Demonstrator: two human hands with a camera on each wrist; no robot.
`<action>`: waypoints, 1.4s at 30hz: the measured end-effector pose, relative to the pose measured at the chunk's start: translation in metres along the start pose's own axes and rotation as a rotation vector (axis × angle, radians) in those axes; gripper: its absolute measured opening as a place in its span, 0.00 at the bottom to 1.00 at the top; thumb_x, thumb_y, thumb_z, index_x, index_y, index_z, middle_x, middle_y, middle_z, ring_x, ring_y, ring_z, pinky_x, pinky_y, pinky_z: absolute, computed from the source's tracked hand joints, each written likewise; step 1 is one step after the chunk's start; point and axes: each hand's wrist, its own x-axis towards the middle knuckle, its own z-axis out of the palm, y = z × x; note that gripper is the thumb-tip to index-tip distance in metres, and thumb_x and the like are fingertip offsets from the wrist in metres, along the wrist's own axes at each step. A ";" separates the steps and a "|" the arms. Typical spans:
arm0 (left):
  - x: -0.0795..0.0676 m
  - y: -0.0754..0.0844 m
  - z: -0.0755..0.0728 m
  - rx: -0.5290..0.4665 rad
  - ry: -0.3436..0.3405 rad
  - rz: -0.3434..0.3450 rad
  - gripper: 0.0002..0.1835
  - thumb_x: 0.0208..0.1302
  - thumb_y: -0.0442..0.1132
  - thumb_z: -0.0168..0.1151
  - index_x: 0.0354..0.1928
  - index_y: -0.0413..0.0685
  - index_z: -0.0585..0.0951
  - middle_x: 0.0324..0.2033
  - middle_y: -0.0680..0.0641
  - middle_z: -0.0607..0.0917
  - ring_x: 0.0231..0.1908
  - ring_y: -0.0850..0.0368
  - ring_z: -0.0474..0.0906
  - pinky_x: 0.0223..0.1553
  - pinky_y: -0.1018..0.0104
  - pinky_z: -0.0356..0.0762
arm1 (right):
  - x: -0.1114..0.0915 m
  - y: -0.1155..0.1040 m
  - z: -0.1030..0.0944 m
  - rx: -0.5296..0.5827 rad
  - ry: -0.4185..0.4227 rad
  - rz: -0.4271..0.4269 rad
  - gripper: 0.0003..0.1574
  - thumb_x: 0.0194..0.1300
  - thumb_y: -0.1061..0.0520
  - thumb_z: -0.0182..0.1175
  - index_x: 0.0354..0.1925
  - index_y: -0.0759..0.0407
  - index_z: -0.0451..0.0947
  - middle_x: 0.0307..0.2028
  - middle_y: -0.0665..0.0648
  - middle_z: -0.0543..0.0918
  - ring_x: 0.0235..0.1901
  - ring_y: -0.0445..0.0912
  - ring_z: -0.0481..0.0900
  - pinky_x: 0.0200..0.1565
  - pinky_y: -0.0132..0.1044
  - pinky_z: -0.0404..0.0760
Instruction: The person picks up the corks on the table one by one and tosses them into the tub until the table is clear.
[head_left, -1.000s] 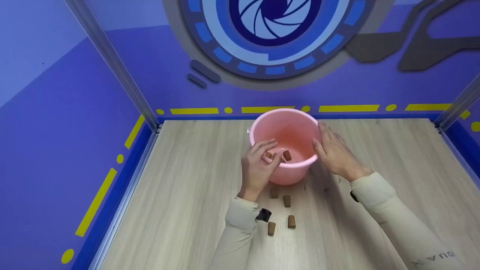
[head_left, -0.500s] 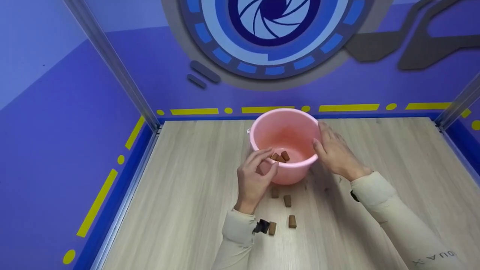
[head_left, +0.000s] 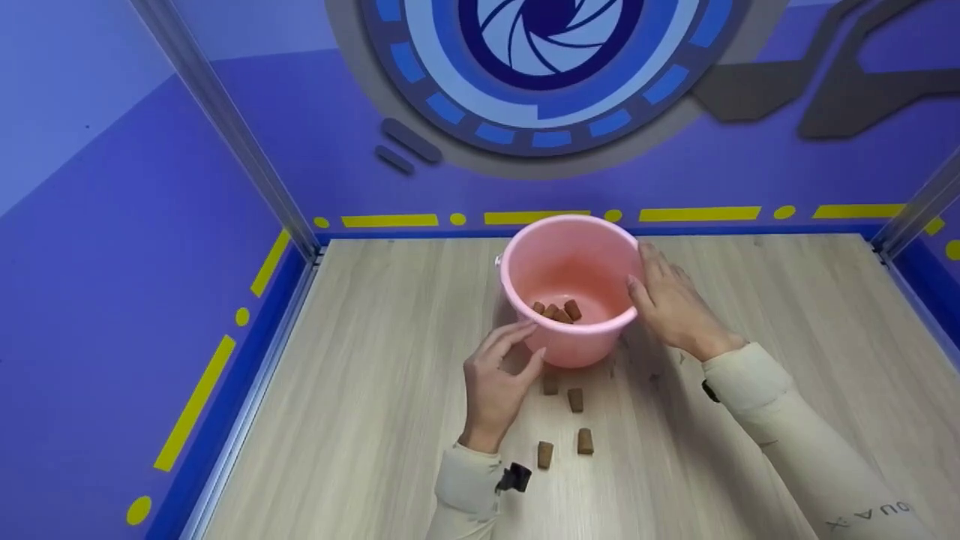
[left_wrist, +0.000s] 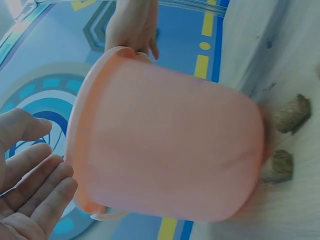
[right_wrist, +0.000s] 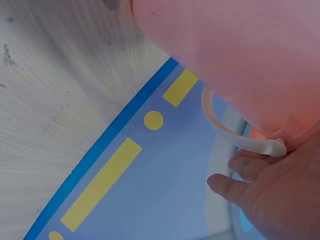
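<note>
A pink bucket (head_left: 570, 346) stands upright on the wooden table, with several brown tapered corks (head_left: 573, 309) lying at its bottom near side. At the bucket's right rim my right hand (head_left: 679, 315) holds on, thumb over the edge and fingers along the outer wall. My left hand (head_left: 495, 382) is just outside the near left rim, fingers loosely bent with thumb apart and nothing between them. In the left wrist view the fingers of that hand (left_wrist: 30, 175) overlap the rim. A white handle (right_wrist: 235, 140) hangs near the right hand in the right wrist view.
Several more corks lie on the table (head_left: 360, 420) in front of the bucket, among them one cork (head_left: 585, 441) and another cork (head_left: 545, 454) nearest me. A blue patterned wall (head_left: 420, 187) rises close behind the bucket. Another wall (head_left: 112, 300) borders the left side.
My left hand has drawn back from over the bucket's opening, down and to the left, uncovering the corks inside. The right hand has stayed on the rim.
</note>
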 end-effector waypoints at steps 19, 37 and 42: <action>-0.054 -0.016 -0.012 0.021 -0.213 -0.018 0.22 0.55 0.27 0.81 0.53 0.41 0.88 0.51 0.47 0.89 0.51 0.53 0.87 0.52 0.64 0.86 | 0.001 0.000 0.002 0.012 0.031 -0.028 0.44 0.85 0.50 0.44 0.81 0.75 0.41 0.80 0.76 0.52 0.79 0.69 0.51 0.77 0.67 0.49; -0.086 -0.033 -0.023 0.085 -0.526 -0.071 0.21 0.56 0.29 0.81 0.53 0.39 0.88 0.50 0.49 0.89 0.52 0.55 0.87 0.55 0.63 0.84 | 0.000 0.000 0.000 0.017 0.018 -0.009 0.45 0.86 0.47 0.42 0.82 0.74 0.40 0.81 0.75 0.50 0.80 0.68 0.48 0.77 0.67 0.47; -0.092 -0.032 -0.021 0.123 -0.603 -0.080 0.19 0.58 0.30 0.79 0.53 0.39 0.88 0.51 0.50 0.89 0.53 0.58 0.86 0.56 0.67 0.82 | -0.001 -0.001 0.000 0.015 0.007 -0.002 0.45 0.86 0.48 0.42 0.82 0.75 0.39 0.81 0.76 0.49 0.80 0.69 0.47 0.77 0.67 0.46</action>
